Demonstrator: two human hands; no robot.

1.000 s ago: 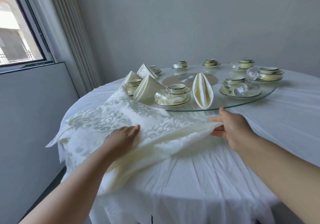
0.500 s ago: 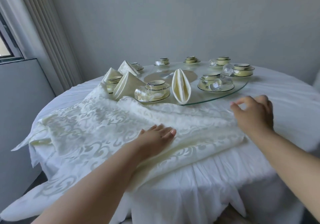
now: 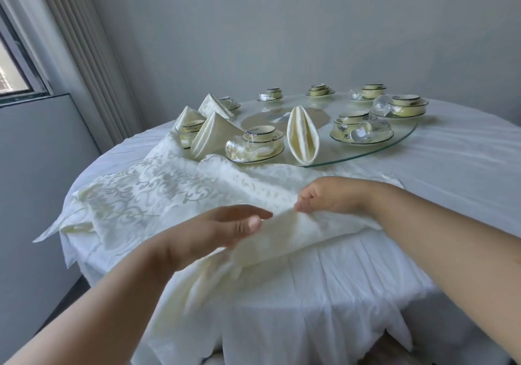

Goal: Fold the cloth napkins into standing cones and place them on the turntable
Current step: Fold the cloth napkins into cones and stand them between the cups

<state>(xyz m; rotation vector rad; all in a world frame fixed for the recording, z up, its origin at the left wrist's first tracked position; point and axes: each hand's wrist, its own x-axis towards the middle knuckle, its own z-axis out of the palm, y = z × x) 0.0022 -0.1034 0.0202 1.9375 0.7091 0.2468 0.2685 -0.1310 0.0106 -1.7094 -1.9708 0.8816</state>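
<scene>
A pile of cream patterned cloth napkins point(image 3: 158, 192) lies spread over the near left of the round table. My left hand point(image 3: 222, 229) pinches the near folded edge of the top napkin point(image 3: 298, 232) between thumb and fingers. My right hand point(image 3: 329, 195) grips the same edge just to the right, fingers curled into the cloth. On the glass turntable point(image 3: 394, 150) stand three cone-folded napkins point(image 3: 214, 136) at the left and one upright leaf-shaped napkin point(image 3: 303, 135) at the front.
Several cream bowl-and-plate settings point(image 3: 260, 144) with clear glasses ring the turntable. A white tablecloth point(image 3: 451, 184) covers the table and hangs off its near edge. A window and grey curtain point(image 3: 70, 43) stand at the left, a grey wall behind.
My hands have come together at the napkin's near edge. The left went from pressing flat to pinching the cloth. The right came in from the right and took hold.
</scene>
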